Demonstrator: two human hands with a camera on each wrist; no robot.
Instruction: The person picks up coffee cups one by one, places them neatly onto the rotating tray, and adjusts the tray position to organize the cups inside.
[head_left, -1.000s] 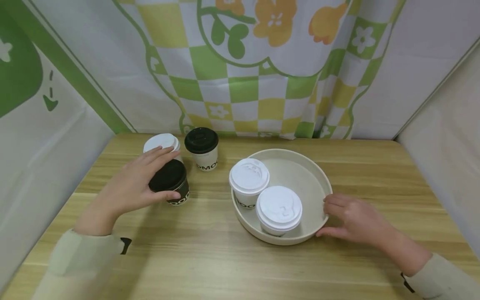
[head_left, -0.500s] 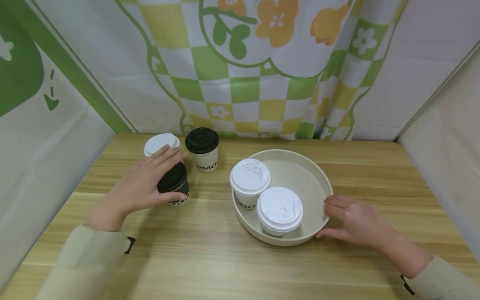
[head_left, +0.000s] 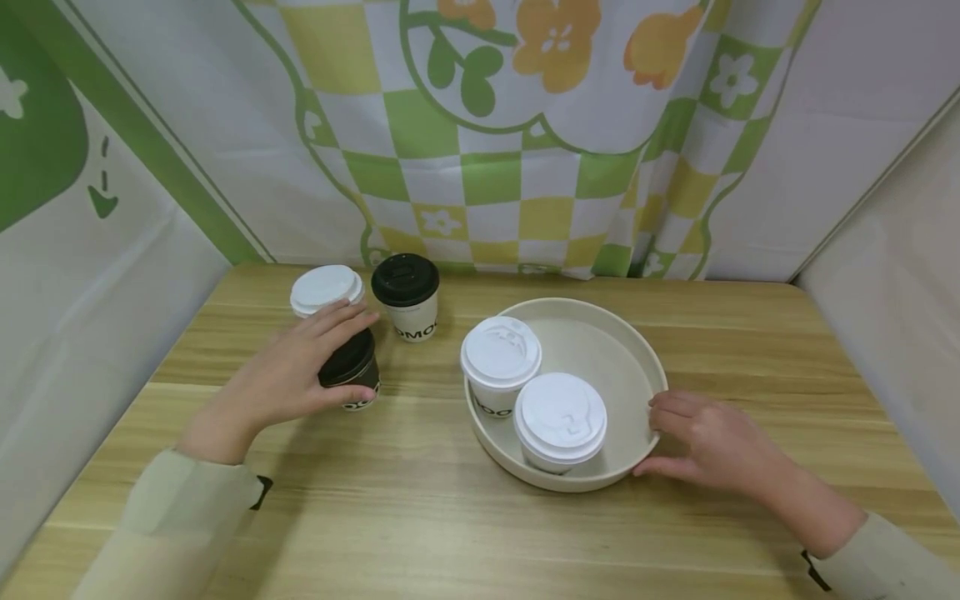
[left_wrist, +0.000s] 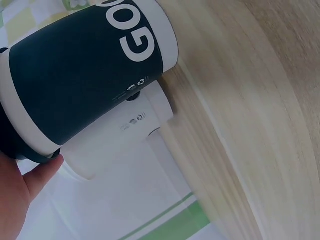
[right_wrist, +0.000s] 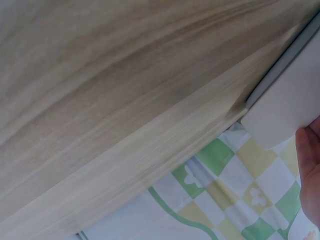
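My left hand [head_left: 288, 375] grips a dark paper coffee cup [head_left: 360, 385] by its black lid, thumb in front and fingers across the far side. In the left wrist view, a fingertip meets the lid's rim on the dark cup [left_wrist: 85, 75]. The cup stands upright, its lid partly hidden by the hand. On the right, my right hand [head_left: 712, 442] pinches the rim of a round beige tray [head_left: 618, 350], thumb low outside and fingers at the edge. Two white-lidded cups stand in the tray, a rear one [head_left: 501, 354] and a front one [head_left: 561, 417].
Behind the left hand stands a white-lidded cup [head_left: 326, 287], partly covered. To its right is a white cup with a black lid [head_left: 406, 292]. The wooden table [head_left: 420, 517] ends at a checked curtain [head_left: 491, 179], with pale fabric walls at both sides.
My left hand has shifted slightly right and closed in around the dark cup's lid. The right hand and the tray have stayed in place.
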